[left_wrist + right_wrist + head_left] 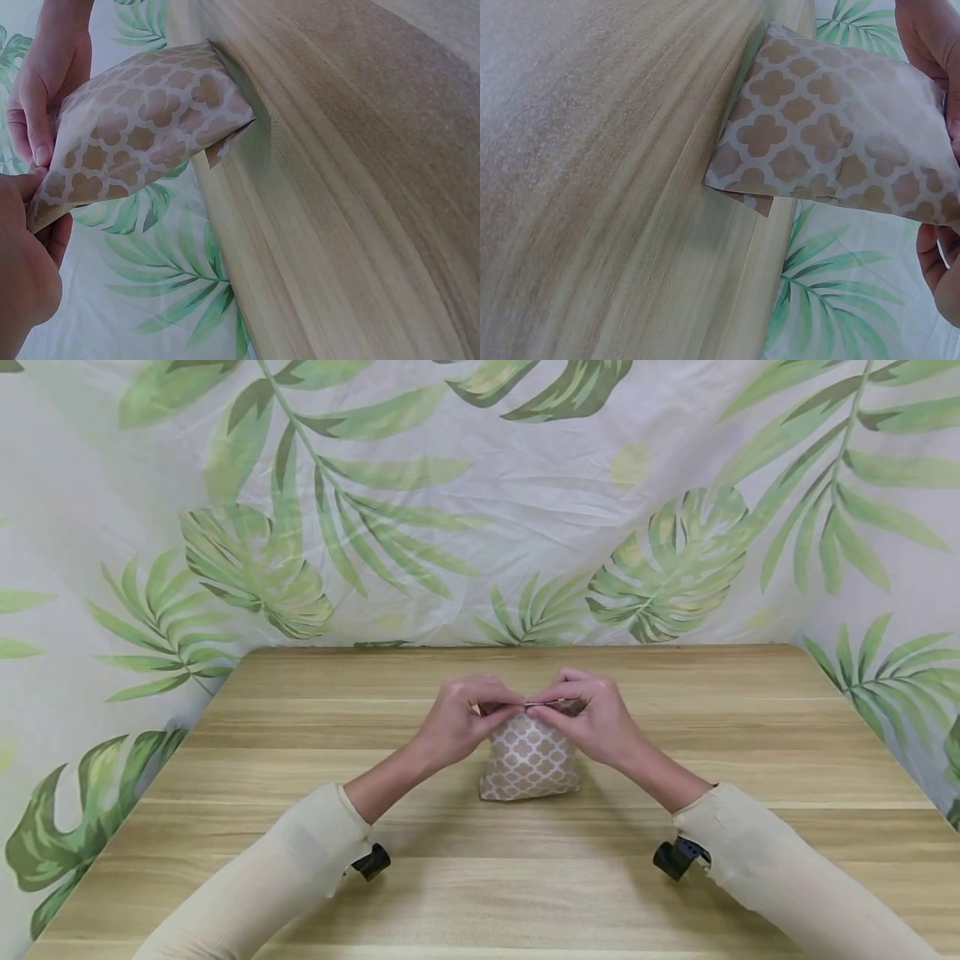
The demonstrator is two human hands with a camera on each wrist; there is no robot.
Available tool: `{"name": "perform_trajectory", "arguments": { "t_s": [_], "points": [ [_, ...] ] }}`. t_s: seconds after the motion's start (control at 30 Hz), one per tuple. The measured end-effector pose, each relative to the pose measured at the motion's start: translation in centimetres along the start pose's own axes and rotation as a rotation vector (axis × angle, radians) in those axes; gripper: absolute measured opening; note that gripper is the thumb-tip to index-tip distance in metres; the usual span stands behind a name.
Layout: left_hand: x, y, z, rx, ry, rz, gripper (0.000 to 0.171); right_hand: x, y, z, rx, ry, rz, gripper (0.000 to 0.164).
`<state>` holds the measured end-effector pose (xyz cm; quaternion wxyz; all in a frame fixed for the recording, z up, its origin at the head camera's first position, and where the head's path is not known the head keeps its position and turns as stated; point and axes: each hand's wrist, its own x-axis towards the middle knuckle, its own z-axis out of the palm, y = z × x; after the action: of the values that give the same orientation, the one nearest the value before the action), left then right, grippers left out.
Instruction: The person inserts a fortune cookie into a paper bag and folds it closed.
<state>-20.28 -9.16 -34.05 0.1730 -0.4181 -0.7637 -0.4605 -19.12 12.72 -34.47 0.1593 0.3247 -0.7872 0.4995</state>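
Note:
A tan paper bag [531, 760] with a white quatrefoil lattice stands upright on the wooden table, its bottom resting on the surface. My left hand [468, 710] pinches the bag's top edge between thumb and fingers from the left. From the other side my right hand [592, 710] pinches the same edge, the two thumbs close together at the middle. In the left wrist view the bag [142, 120] looks puffed out toward its base and narrows at the pinched top. A small pointed paper flap sticks out at the base of the bag [817, 127] in the right wrist view. What it contains is hidden.
The wood-grain table [510, 893] reaches back to a white cloth backdrop [540, 510] printed with green leaves. Dark wrist cameras [372, 862] hang below both cream sleeves [270, 868], over the front part of the table.

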Motion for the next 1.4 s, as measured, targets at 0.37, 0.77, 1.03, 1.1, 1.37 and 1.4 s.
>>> {"name": "perform_trajectory", "arguments": {
  "t_s": [0.37,0.77,1.03,1.1,1.37,1.4],
  "points": [
    [-0.5,-0.5,-1.0,0.038,-0.012,-0.035,0.006,0.1,0.0,-0.1,-0.030,0.029,-0.030,0.010],
    [-1.1,-0.8,-1.2,0.109,0.015,0.080,0.016,-0.6,0.7,-1.5,-0.110,0.014,-0.024,0.010],
    [-1.5,-1.3,-1.1,0.095,0.046,0.079,0.016,-1.0,1.2,-2.4,-0.147,0.007,-0.014,0.014],
    [-1.6,-1.4,-1.2,0.088,0.039,0.069,0.015,-1.1,1.2,-2.4,-0.149,0.007,-0.013,0.014],
    [-0.9,-0.8,-1.0,0.143,-0.070,-0.019,0.010,-1.0,1.3,-2.2,-0.153,0.008,-0.042,0.016],
    [-0.7,-0.7,-0.9,0.145,-0.089,-0.029,0.010,-0.9,1.3,-2.1,-0.152,0.007,-0.049,0.016]
  ]
}}
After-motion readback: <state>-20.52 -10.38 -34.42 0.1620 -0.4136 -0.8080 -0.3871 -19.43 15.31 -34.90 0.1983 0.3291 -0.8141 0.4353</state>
